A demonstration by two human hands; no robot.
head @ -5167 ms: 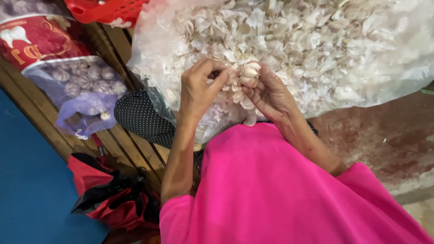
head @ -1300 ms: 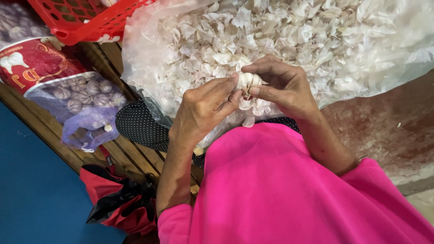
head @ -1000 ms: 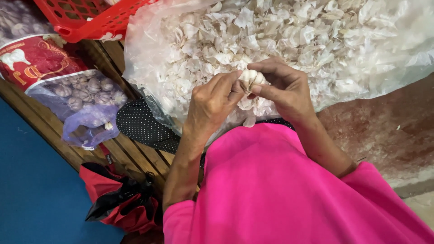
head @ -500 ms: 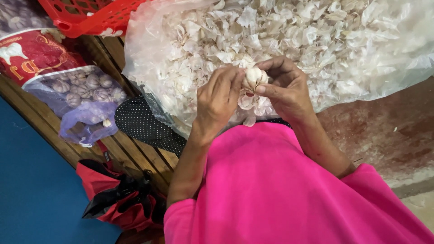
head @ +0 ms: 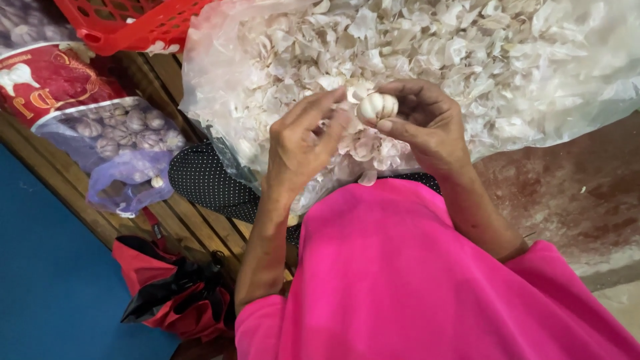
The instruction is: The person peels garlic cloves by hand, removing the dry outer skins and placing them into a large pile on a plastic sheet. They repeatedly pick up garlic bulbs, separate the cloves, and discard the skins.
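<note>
I saw a bright pink garment covering the lap and lower body, smooth and plain, with no print or seams that I could make out. Under its upper edge a dark fabric with small white dots showed. Both forearms were bare, with no sleeves in view. The left hand and right hand wore no gloves.

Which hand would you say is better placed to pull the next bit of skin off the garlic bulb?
Probably the left hand: its fingertips are free beside the garlic bulb, while the right hand grips it.
</note>
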